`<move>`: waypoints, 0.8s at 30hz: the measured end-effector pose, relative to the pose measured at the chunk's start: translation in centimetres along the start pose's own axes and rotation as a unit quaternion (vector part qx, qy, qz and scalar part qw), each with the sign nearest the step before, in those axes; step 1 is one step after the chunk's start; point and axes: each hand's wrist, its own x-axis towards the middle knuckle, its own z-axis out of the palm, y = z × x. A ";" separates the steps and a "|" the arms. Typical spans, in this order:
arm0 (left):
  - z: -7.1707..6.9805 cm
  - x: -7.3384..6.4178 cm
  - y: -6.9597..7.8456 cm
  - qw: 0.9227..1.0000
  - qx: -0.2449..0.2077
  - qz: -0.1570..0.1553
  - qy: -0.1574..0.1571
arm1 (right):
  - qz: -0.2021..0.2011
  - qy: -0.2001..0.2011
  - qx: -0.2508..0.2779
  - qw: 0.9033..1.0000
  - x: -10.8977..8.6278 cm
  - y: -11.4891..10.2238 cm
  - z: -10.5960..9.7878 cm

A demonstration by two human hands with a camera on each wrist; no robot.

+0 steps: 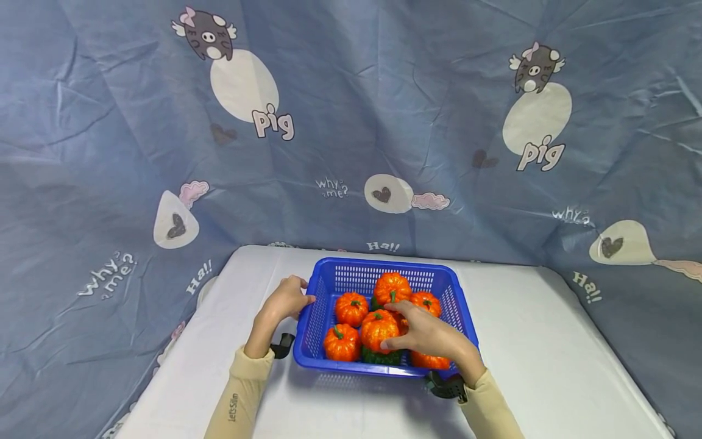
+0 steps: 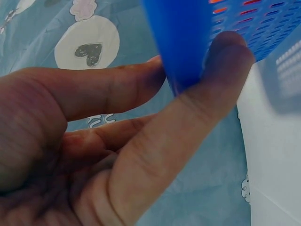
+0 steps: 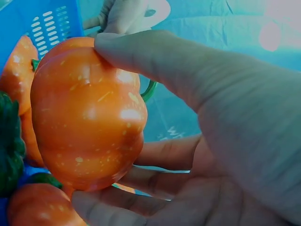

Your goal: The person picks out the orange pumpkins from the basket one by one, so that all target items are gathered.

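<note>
A blue plastic basket (image 1: 378,263) with slotted walls stands on the white table. My left hand (image 1: 284,300) is at its left side, thumb and a finger pinching the basket's edge (image 2: 181,52) in the left wrist view. Over the front middle of the basket, my right hand (image 1: 430,332) grips a small orange pumpkin (image 1: 377,329) with a green stem. The right wrist view has that pumpkin (image 3: 89,113) between the thumb on one side and the fingers on the other. Several more orange pumpkins (image 1: 351,309) lie around it in the basket.
Dark green pieces (image 1: 381,356) show beneath the orange pumpkins; one ribbed green piece (image 3: 8,143) is at the left of the right wrist view. White table surface (image 1: 526,341) extends either side of the basket. A blue-grey printed cloth (image 1: 340,122) hangs behind.
</note>
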 end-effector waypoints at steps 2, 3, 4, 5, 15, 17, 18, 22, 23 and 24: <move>0.0 0.0 0.0 1.000 0.003 0.003 0.000 | 0.005 0.006 0.005 1.000 -0.2 0.0 -0.3; 0.0 -0.1 0.0 1.000 0.003 0.003 0.000 | 0.006 0.009 0.007 1.000 -0.4 0.1 -0.5; -0.1 -0.1 0.1 1.000 0.003 0.002 0.001 | 0.007 0.012 0.012 1.000 -0.5 0.1 -0.6; 0.0 -0.1 0.1 1.000 0.002 0.001 0.001 | 0.006 0.015 0.015 1.000 -0.6 0.1 -0.8; 0.2 -0.1 -0.1 1.000 -0.003 -0.001 0.005 | -0.015 0.051 0.022 0.998 -1.7 0.9 -2.6; 0.2 -0.1 -0.1 1.000 -0.006 -0.003 0.007 | -0.016 0.055 0.025 0.998 -2.0 1.1 -3.0; 0.2 -0.1 0.0 1.000 -0.005 -0.002 0.007 | -0.019 0.056 0.028 0.998 -2.1 1.3 -3.2; 0.3 -0.1 0.0 1.000 -0.007 -0.001 0.010 | -0.044 0.063 0.045 0.996 -2.5 1.9 -4.1; 0.3 -0.1 0.0 1.000 -0.006 -0.002 0.011 | -0.049 0.066 0.049 0.995 -2.6 2.2 -4.4; 0.3 -0.1 0.0 1.000 -0.006 -0.002 0.011 | -0.055 0.068 0.056 0.995 -2.7 2.4 -4.6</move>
